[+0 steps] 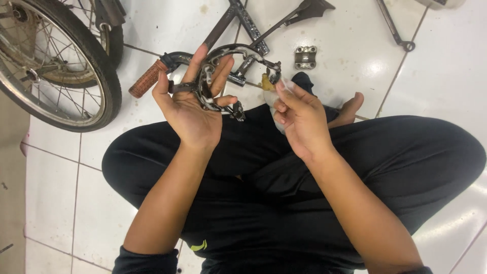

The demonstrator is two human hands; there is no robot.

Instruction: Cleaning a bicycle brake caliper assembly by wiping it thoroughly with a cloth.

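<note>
The person sits cross-legged on a white tiled floor [446, 66], in black trousers [355, 167], and both bare hands are raised over the lap.

The left hand [195, 109] is turned palm up and half open. Its fingers curl loosely around a dark, curved metal bicycle brake caliper [223, 66], which lies across the palm; the thumb presses on one side and the fingertips on the other side. The arch of the caliper goes up and to the right, past the fingertips.

The right hand [299, 119] is nearly closed. Its thumb and first fingers pinch a small piece of pale, see-through plastic [284, 89]. The fingertips are just beside the right end of the caliper, where a small yellowish lump [266, 81] sits on the metal. I cannot tell if the plastic touches this lump.

Behind the hands, on the floor, lies a dark bicycle handlebar with a brown ribbed rubber grip [147, 78], and a dark frame tube [243, 20] goes away from it toward the top. A small grey metal clamp bracket [305, 57] lies alone on a tile to the right. At the upper left stands a bicycle wheel with black tyre and thin spokes [61, 66]. A bare foot [350, 109] shows near the right hand.
</note>
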